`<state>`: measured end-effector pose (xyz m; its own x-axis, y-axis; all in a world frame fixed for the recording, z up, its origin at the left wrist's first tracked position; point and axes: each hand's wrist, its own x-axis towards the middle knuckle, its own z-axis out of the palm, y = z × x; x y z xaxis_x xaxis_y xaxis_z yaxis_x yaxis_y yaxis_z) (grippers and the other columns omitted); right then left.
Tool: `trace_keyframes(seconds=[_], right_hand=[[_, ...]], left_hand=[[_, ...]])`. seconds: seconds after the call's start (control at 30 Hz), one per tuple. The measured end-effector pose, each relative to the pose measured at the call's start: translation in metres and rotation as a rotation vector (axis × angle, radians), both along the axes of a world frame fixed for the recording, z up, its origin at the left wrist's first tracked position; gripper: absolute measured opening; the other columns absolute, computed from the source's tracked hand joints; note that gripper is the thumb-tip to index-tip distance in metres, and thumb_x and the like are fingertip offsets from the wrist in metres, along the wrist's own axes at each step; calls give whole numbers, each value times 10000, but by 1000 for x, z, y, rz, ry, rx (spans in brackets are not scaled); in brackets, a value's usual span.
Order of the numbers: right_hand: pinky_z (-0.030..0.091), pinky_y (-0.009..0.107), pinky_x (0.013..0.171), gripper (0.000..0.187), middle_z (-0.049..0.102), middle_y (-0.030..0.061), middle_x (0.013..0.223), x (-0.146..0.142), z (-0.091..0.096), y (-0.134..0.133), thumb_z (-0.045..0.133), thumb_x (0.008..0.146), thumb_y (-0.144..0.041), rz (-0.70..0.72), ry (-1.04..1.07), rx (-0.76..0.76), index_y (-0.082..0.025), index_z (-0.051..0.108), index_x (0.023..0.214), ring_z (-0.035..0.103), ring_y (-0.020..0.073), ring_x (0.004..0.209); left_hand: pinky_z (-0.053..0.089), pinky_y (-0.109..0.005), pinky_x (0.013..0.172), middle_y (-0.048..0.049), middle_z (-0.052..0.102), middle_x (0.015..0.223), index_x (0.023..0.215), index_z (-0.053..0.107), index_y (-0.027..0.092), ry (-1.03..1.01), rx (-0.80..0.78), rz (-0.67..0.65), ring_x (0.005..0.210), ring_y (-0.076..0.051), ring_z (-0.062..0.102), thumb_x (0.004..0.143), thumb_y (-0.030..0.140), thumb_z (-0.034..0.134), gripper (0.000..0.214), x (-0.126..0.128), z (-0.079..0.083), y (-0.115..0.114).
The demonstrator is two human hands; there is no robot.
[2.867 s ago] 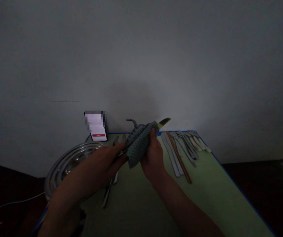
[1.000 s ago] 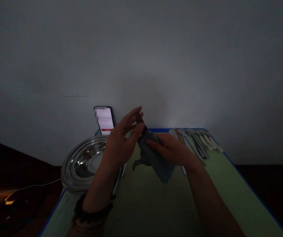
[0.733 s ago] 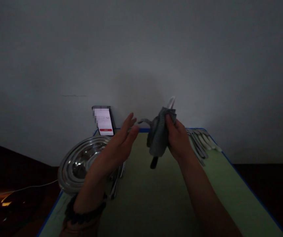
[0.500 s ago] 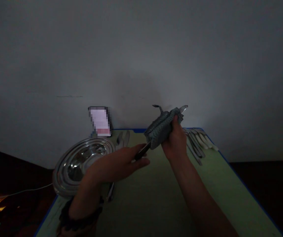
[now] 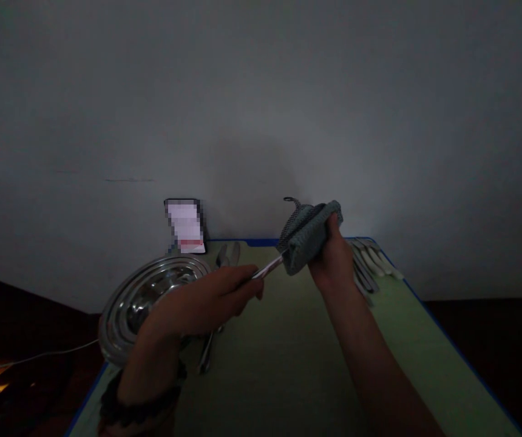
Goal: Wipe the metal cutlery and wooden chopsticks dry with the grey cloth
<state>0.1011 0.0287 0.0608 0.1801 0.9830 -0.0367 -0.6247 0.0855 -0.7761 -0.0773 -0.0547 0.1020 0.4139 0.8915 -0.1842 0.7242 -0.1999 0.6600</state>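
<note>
My right hand (image 5: 332, 260) grips a folded grey-blue cloth (image 5: 309, 235) above the green table (image 5: 288, 364). The cloth is wrapped round the far end of a table knife (image 5: 267, 267). My left hand (image 5: 206, 297) is closed on the knife's near end, with a short shiny stretch of metal showing between hand and cloth. The knife's tip is hidden inside the cloth. A dark band sits on my left wrist.
A steel bowl (image 5: 147, 297) stands at the table's left edge, with loose cutlery (image 5: 210, 346) beside it. A row of several knives and spoons (image 5: 370, 261) lies at the back right. A lit phone (image 5: 184, 226) leans on the wall. A white cable (image 5: 37, 358) runs off left.
My left hand let go of the knife, the right turned it in the cloth, and my left hand took the handle again. The blade tip no longer sticks out past the cloth.
</note>
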Motion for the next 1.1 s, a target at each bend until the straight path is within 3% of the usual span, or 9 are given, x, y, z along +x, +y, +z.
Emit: trace_keyframes(seconds=[0.23, 0.4, 0.6, 0.8, 0.9, 1.1], right_hand=[[520, 345, 777, 473, 618, 106, 1081, -14, -4, -10, 478, 762, -582, 143, -180, 1, -170, 581, 969, 581, 218, 1024], [515, 320, 809, 320, 635, 51, 1038, 4, -2, 3, 521, 778, -495, 17, -3, 7, -213, 582, 915, 586, 174, 1002], [520, 320, 777, 238, 617, -15, 741, 12, -3, 6, 497, 802, -465, 7, 113, -12, -230, 531, 800, 621, 131, 726], [504, 325, 785, 426, 622, 58, 993, -13, -13, -7, 378, 793, -601, -14, -158, 41, -219, 517, 920, 604, 168, 927], [509, 307, 733, 472, 633, 88, 979, -28, -16, -16, 379, 774, -629, 58, -252, -46, -196, 535, 877, 605, 185, 921], [515, 302, 703, 485, 653, 103, 911, -43, -21, -23, 466, 731, -629, 211, -206, -134, -164, 558, 836, 619, 200, 882]], left_hand=[[383, -224, 507, 34, 487, 589, 770, 523, 198, -74, 22, 41, 545, -119, 483, 892, 421, 316, 328, 16, 0, 5], [388, -227, 516, 25, 480, 599, 729, 546, 195, -32, -58, 65, 563, -124, 480, 888, 533, 252, 475, 4, -3, -1], [375, -249, 562, 19, 499, 608, 657, 506, 187, 77, 1, 14, 580, -131, 495, 897, 515, 241, 485, 0, -1, 0], [345, -251, 515, 13, 510, 592, 673, 506, 188, 112, 102, 18, 540, -132, 489, 908, 462, 251, 442, 12, -4, 4], [348, -267, 521, -14, 556, 624, 714, 541, 180, 149, 153, 55, 557, -146, 515, 906, 431, 261, 422, 16, -8, 5], [342, -277, 521, -11, 573, 616, 657, 526, 188, 164, 212, 60, 542, -160, 529, 864, 290, 340, 298, 14, -7, 4]])
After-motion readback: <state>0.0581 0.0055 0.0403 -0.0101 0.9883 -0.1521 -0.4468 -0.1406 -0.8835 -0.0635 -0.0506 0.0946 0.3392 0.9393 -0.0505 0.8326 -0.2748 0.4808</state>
